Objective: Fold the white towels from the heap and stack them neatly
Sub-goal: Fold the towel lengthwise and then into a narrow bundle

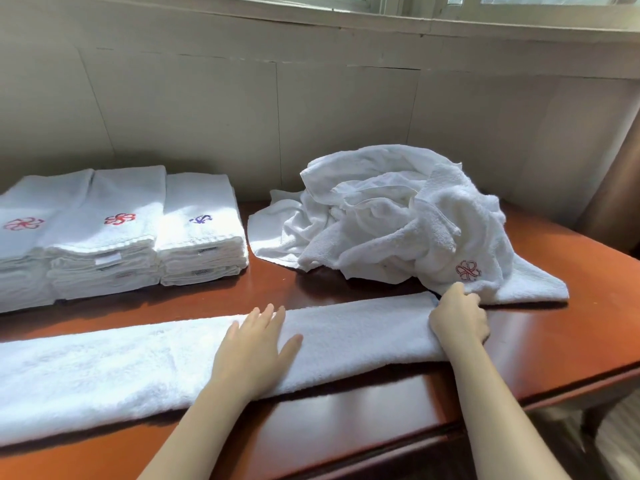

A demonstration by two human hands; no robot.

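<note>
Over on the left of the surface (pixel 346 292) you've got three folded stacks (pixel 114 233) done. Your flat left hand (pixel 258 344) presses the long folded towel (pixel 138 362); right hand (pixel 459 318) grips its end. The heap (pixel 398 216) behind still looks pretty big.

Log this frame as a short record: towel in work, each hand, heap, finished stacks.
towel in work: long white terry towel, folded into a narrow strip, lying across the reddish-brown wooden table
left hand: flat on the strip's middle
right hand: grips the strip's right end
heap: crumpled white towels, behind the right hand
stacks: three piles of folded white towels, far left
</note>
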